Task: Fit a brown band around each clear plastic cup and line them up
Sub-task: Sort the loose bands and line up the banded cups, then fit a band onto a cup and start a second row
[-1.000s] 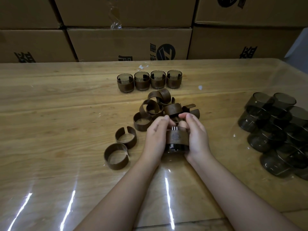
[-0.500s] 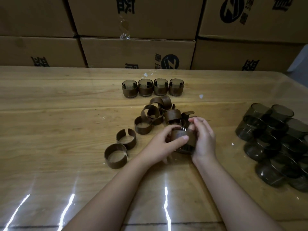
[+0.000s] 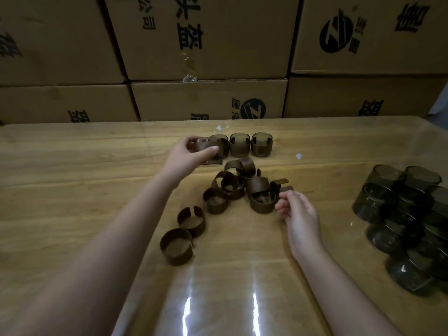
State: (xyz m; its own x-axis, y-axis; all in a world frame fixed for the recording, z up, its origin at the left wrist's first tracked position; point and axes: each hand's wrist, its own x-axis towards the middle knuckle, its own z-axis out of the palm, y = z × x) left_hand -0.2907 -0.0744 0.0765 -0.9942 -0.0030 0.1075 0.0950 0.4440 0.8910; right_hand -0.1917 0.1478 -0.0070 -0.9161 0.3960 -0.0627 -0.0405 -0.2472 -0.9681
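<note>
**Item: banded cup point(image 3: 202, 147), at hand-off to row.**

**Location.** At 12 o'clock on the wooden table point(image 3: 72, 166), at the left end of the row of banded cups point(image 3: 240, 144). It is touching or just beside the nearest one; the fingers hide the gap.

**Hazards, as judged.**
- The incoming cup may knock its neighbour if set down too close. These cups look light and would slide or tip, spoiling the line.
- The band is a split ring, so a side grip may shift it or twist it off level on release.
- Eyes are on the far row while the right hand works unwatched at the pile of loose bands point(image 3: 242, 187). The bands interlock, so one pull could drag several along.
- The heap of unbanded cups point(image 3: 400, 209) at 3 to 4 o'clock is stacked loosely and would roll if nudged.

**Left hand point(image 3: 191, 156).** Arm stretched far forward. Thumb on the near side and fingers over the far side, gripping the banded cup.

**Right hand point(image 3: 299, 214).** Low at 3 o'clock of the pile, fingers curled. The fingertips are at the free end of an open band point(image 3: 282, 184); whether they pinch it cannot be told.

**Also present.**
- Two separate bands point(image 3: 191, 220) at 8 o'clock.
- Cardboard boxes point(image 3: 208, 100) behind the table.
</note>
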